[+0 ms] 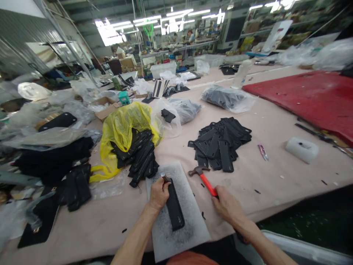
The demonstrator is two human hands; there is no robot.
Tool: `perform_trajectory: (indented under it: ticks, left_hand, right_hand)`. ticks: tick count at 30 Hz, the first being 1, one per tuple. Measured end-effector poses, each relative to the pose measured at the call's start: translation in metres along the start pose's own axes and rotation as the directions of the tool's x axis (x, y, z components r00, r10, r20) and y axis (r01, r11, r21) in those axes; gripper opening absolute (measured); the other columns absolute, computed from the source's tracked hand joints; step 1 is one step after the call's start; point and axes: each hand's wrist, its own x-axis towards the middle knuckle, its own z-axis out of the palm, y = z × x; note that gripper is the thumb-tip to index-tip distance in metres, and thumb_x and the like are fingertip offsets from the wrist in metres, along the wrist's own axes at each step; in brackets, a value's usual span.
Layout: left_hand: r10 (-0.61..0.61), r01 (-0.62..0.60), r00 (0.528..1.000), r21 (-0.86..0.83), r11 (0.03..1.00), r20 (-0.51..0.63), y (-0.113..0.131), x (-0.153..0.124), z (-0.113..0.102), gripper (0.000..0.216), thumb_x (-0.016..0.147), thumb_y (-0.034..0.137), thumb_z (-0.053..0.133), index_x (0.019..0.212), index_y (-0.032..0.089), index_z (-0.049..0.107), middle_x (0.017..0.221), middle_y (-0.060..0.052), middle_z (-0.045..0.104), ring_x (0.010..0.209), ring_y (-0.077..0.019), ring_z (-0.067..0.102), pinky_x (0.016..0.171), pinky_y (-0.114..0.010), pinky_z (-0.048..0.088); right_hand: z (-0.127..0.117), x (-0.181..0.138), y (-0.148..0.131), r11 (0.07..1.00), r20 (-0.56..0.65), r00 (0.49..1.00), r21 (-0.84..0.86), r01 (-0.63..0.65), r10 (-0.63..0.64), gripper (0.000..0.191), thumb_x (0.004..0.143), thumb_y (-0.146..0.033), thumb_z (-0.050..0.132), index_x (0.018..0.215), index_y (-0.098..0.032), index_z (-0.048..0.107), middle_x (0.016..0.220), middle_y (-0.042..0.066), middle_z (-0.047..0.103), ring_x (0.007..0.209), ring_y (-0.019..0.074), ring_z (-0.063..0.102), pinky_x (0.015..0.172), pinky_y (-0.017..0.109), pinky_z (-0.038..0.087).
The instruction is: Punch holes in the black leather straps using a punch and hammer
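Observation:
My left hand (159, 192) is closed on a short metal punch (163, 176), its shiny top showing above the fingers. It stands at the far end of a long black strip (175, 209), which lies on a worn white board (190, 224). My right hand (224, 202) grips a hammer (207, 183) by its red handle, to the right of the board. The hammer's head is over the table, apart from the punch. Beyond it lies a heap of flat black pieces (224, 143). Similar long black pieces (142, 154) spill from a yellow plastic bag (118, 123) on the left.
Pink-handled snips (263, 152) and a white foam roll (302, 149) lie on the right. Clear bags with dark pieces (226, 97) are farther back. A red sheet (309, 95) covers the far right. Black cloth and plastic wrapping (55, 140) crowd the left.

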Motion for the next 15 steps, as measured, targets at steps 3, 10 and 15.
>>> perform_trajectory:
  ticks: [3, 10, 15]
  left_hand:
    - [-0.011, 0.011, 1.000, -0.015, 1.000, -0.001, 0.001, -0.001, -0.001, 0.015, 0.089, 0.017, 0.051, 0.096, 0.019, 0.064, 0.091, -0.007, 0.072, 0.089, -0.0237, 0.070, 0.080, -0.035, 0.057]
    - [0.016, -0.018, 0.999, -0.038, 0.999, -0.046, 0.002, -0.002, -0.001, 0.013, 0.086, 0.013, 0.052, 0.092, 0.021, 0.061, 0.081, -0.004, 0.070, 0.078, -0.0227, 0.070, 0.069, -0.031, 0.055]
    - [0.017, -0.018, 0.999, -0.021, 1.000, -0.037, 0.004, -0.001, -0.002, 0.013, 0.085, 0.013, 0.051, 0.092, 0.021, 0.060, 0.081, -0.005, 0.070, 0.079, -0.0235, 0.070, 0.068, -0.032, 0.054]
  right_hand:
    - [0.001, -0.006, -0.010, 0.824, 0.342, 0.928, 0.476, -0.306, 0.147, 0.009, 0.083, -0.027, 0.052, 0.079, -0.021, 0.046, 0.069, -0.001, 0.052, 0.058, 0.0147, 0.052, 0.055, 0.027, 0.043]
    - [-0.040, -0.011, -0.060, 0.596, 0.490, 0.840, 0.611, -0.521, 0.232, 0.029, 0.092, -0.046, 0.039, 0.079, -0.021, 0.046, 0.058, -0.008, 0.037, 0.035, 0.0065, 0.025, 0.032, 0.018, 0.020]
    - [-0.123, -0.010, -0.128, 0.838, -0.288, 0.941, 0.457, 0.299, -0.178, 0.034, 0.094, -0.053, 0.045, 0.088, -0.021, 0.052, 0.061, -0.005, 0.044, 0.048, 0.0107, 0.041, 0.041, 0.021, 0.029]
